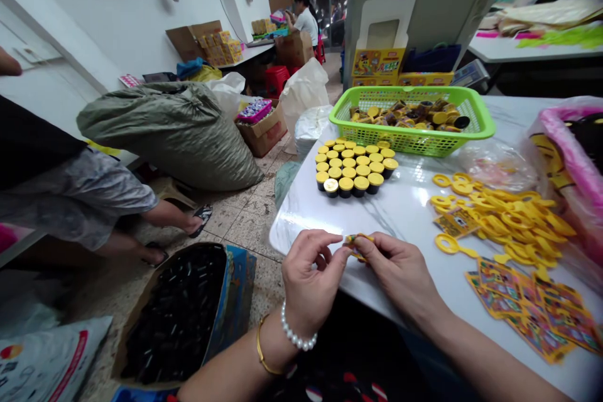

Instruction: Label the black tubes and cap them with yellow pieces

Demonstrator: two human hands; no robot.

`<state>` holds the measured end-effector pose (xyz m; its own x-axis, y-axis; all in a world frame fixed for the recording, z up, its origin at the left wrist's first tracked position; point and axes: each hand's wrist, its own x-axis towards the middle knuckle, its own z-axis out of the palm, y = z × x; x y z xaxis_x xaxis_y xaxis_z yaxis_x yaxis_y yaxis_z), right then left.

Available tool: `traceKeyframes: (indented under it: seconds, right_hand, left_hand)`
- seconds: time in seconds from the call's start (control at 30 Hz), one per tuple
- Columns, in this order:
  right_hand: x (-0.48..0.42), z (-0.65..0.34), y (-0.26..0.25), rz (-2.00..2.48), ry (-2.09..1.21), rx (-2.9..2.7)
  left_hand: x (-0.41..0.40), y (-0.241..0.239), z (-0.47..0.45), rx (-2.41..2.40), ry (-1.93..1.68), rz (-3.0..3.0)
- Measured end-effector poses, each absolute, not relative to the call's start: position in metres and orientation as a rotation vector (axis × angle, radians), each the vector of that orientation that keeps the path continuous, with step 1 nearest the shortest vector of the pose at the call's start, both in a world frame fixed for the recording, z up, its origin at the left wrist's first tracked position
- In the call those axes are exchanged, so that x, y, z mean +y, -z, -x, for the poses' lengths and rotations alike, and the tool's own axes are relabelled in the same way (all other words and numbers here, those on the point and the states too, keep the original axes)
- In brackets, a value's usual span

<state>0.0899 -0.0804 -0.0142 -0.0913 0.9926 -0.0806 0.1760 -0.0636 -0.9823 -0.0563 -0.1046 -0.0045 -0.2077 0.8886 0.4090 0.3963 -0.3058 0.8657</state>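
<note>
Over the table's front edge, my right hand (400,267) pinches a small printed label (352,240) with yellow colouring, mostly covered by the fingers. My left hand (313,270), with a pearl bracelet and a gold bangle at the wrist, has its thumb and forefinger closed at the label's left end. Just beyond stand rows of small black tubs with yellow lids (348,173). To the right lie a heap of yellow plastic ring-ended pieces (513,220) and, nearer me, a spread of colourful printed labels (527,308).
A green basket (412,144) of wrapped tubs stands at the table's back. A pink-rimmed container (560,138) sits at right. On the floor at left are a box of black parts (174,314) and a bulky sack (174,132). One person stands at left; another sits far back.
</note>
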Motion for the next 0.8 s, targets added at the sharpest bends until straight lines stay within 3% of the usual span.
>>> traceKeyframes:
  seconds: [0.67, 0.8]
  right_hand:
    - [-0.082, -0.088, 0.012, 1.237, -1.247, -1.449]
    - [-0.082, -0.086, 0.015, 1.282, -1.031, -1.582]
  left_hand:
    - [-0.094, 0.008, 0.06, 1.48, -1.435, -1.446]
    - [-0.091, 0.006, 0.064, 1.433, -1.437, -1.284]
